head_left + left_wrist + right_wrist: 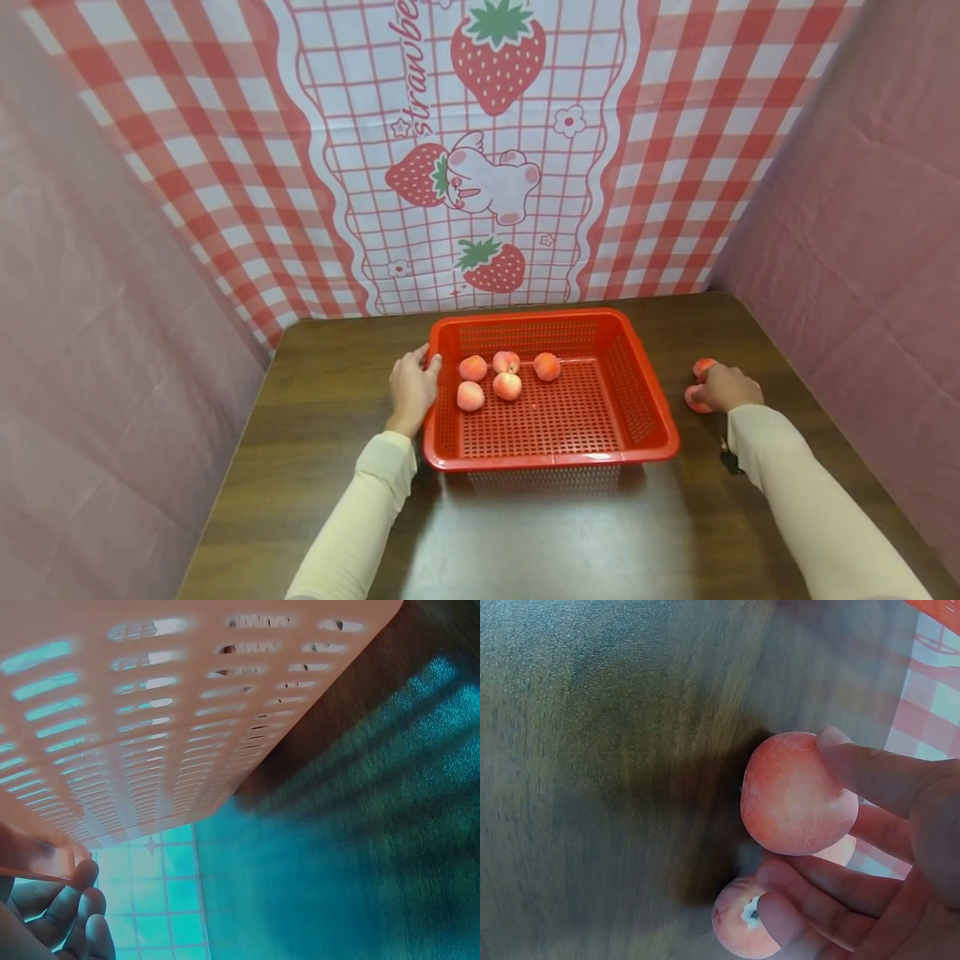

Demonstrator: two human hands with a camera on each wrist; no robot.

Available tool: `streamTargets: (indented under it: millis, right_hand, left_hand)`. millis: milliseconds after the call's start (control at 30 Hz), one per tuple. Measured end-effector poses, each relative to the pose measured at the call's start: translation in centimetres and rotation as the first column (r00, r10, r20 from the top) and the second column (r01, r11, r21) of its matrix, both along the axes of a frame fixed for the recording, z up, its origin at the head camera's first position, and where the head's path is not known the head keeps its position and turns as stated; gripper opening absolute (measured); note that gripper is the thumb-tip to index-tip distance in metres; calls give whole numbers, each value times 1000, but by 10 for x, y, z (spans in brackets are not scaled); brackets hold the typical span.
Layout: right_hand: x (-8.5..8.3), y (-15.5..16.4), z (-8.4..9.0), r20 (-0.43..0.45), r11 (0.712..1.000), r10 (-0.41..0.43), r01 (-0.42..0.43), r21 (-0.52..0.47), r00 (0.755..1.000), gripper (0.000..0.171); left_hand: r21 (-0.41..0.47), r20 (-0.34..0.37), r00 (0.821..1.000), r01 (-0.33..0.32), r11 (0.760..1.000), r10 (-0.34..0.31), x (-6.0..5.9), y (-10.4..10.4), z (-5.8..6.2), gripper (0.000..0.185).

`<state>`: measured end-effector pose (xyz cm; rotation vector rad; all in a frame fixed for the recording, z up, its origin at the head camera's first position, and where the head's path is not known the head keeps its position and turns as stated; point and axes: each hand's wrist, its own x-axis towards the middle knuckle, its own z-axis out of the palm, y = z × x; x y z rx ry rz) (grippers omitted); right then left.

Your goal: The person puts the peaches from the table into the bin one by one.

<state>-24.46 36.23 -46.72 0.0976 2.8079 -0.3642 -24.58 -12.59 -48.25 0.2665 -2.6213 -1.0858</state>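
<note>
A red plastic basket (555,460) with slotted walls stands on the table, several peaches (470,396) lying in its left half. My left hand (414,387) grips its left rim, thumb over the top; in the left wrist view the fingers (91,904) curl beneath the rim. To the right of the basket, my right hand (731,388) holds a peach (799,793) between thumb and fingers. Below that one, a second peach (742,919) rests on the table by the lower fingertips. A third peach (838,849) shows partly behind the held one.
The brown wooden table (315,467) runs up to a checked strawberry-print cloth (480,167) at the back. Pink fabric (862,250) hangs along both sides. A small dark object (730,459) shows beneath the right wrist.
</note>
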Motion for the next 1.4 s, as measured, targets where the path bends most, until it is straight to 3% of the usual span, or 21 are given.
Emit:
streamTargets:
  millis: [400, 900, 1400]
  right_hand:
    - [0, -2, -7, -58, 1000, 12, -12, 3, 998, 39]
    - [2, -5, -8, -54, 1000, 4, -4, 5, 999, 27]
    - [1, -2, 0, -28, 1000, 16, -16, 2, 999, 40]
  left_hand:
    - [0, -14, 1000, -8, 1000, 8, 2, -2, -3, 36]
    - [-5, -45, 999, -2, 1000, 2, 4, -3, -3, 36]
    - [-3, -14, 1000, -2, 1000, 2, 0, 0, -1, 38]
